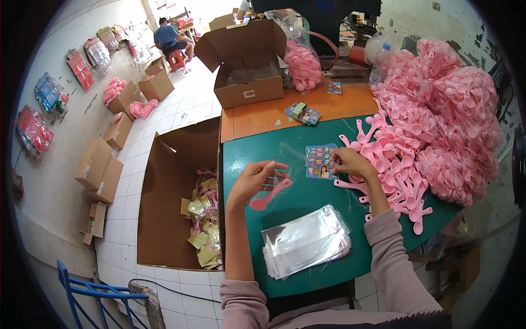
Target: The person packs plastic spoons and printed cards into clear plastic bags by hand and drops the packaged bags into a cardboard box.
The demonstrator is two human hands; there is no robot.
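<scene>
My left hand holds a clear plastic bag above the green tabletop, thumb and fingers closed on it. A pink plastic spoon lies slantwise inside the bag, its bowl toward me. To the right, my right hand has its fingertips pinched at the right edge of small colourful printed cards; how many it grips is hidden. A heap of loose pink spoons lies just beyond that hand. Nearer me rests a stack of flat clear bags.
Large bags of pink spoons pile up at the right. A deep carton left of the table holds packed spoons. An open box and a banded card bundle stand at the back. A person sits far left.
</scene>
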